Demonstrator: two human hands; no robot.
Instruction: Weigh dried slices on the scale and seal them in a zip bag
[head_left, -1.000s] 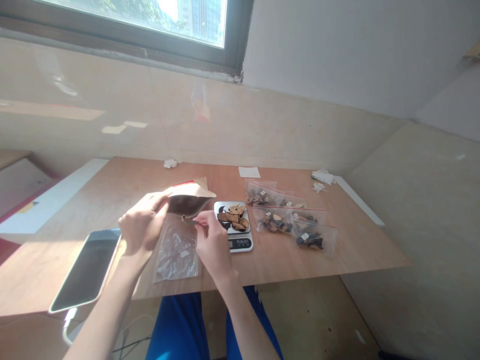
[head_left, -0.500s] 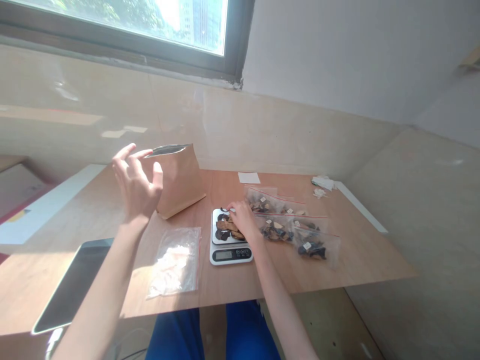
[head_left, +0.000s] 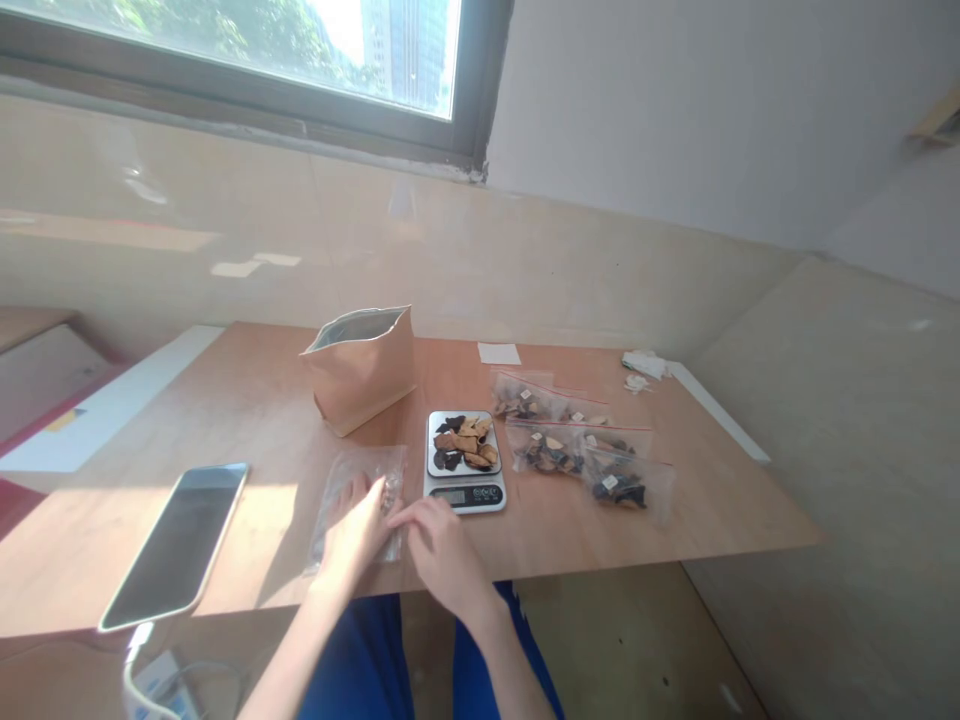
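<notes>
Left hand (head_left: 352, 528) over the bag (head_left: 386, 461), long axis pointing away from you — your right hand (head_left: 446, 555) at its right edge — can't tell if either grips.

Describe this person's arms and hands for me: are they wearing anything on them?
The left hand and right hand are ordinary human hands, with no gloves, watch or bracelet that I can see. No sleeves cover the visible forearms, and no cables or markings show on them. Below, the person wears blue trousers.
</notes>
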